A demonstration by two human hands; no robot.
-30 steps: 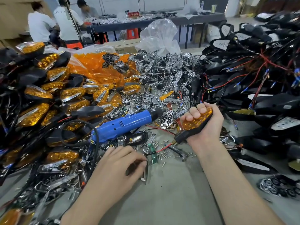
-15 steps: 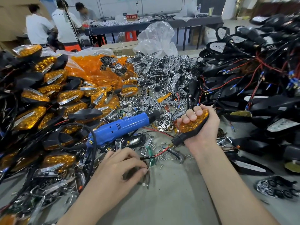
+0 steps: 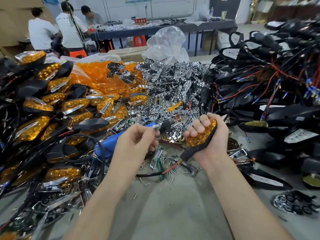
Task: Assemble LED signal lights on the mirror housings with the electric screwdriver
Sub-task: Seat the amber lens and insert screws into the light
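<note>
My right hand (image 3: 213,135) grips an amber-lensed signal light (image 3: 200,137) in its black housing, stem pointing down-left with a red wire trailing. My left hand (image 3: 136,141) is raised in front of the blue electric screwdriver (image 3: 107,144) and pinches a small shiny chrome piece (image 3: 156,126) at its fingertips, just left of the light. The screwdriver lies on the table, its black nose (image 3: 166,124) pointing toward the light. Loose screws (image 3: 166,170) are scattered on the grey table (image 3: 173,205) below both hands.
Finished amber lights in black housings (image 3: 43,104) are heaped at the left. Orange lenses (image 3: 97,82) and chrome reflectors (image 3: 173,80) pile up behind. Black housings with red wires (image 3: 277,94) fill the right. People work at a far table (image 3: 155,29).
My left hand rose from the table surface, now pinching a small chrome piece near the light. My right hand kept its grip on the light and barely shifted.
</note>
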